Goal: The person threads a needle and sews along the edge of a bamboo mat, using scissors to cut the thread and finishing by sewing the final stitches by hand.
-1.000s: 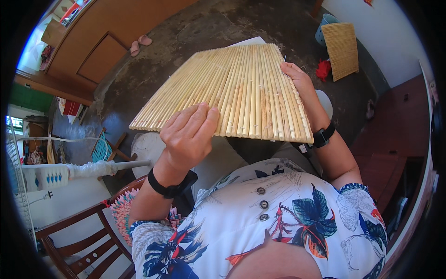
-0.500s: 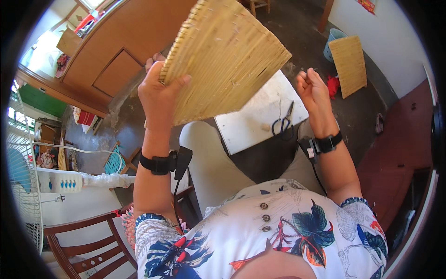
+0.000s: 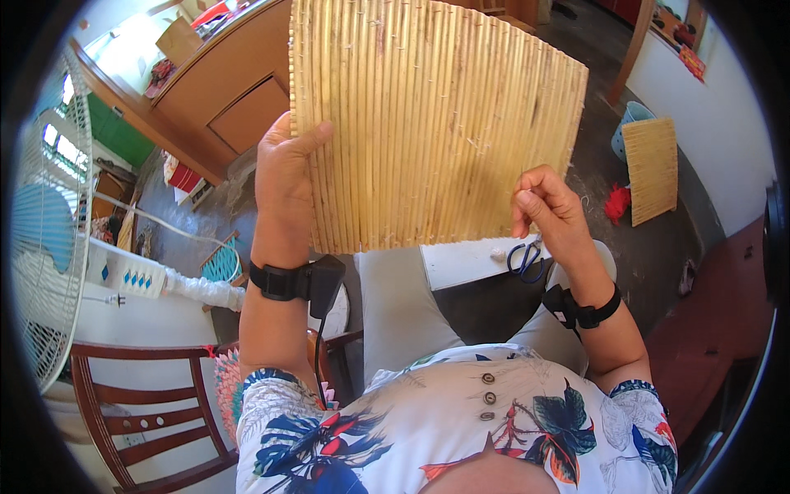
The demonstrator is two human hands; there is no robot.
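Observation:
A panel of yellow straw stalks (image 3: 428, 123), laid side by side and stitched with pale thread, faces me in front of my chest. My left hand (image 3: 284, 177) grips its left edge, thumb lying on the near face and the other fingers hidden behind. By the lower right part of the panel is my right hand (image 3: 547, 206), thumb and fingers pinched together; anything between them is too small to make out. Under the panel, a white board (image 3: 461, 269) shows partly, with dark-blue-handled scissors (image 3: 525, 262) on it, their blades mostly covered.
A second straw panel (image 3: 652, 169) leans against a light-blue basket (image 3: 632, 123) at the right, beside a red bundle (image 3: 617, 203). On the left stand a fan (image 3: 49, 222) and a wooden chair (image 3: 148, 424). A wooden cabinet (image 3: 222, 90) is at the far left.
The panel has been turned to show its face squarely and lowered over the white board. My right hand has gone from half open and apart to pinched near the panel.

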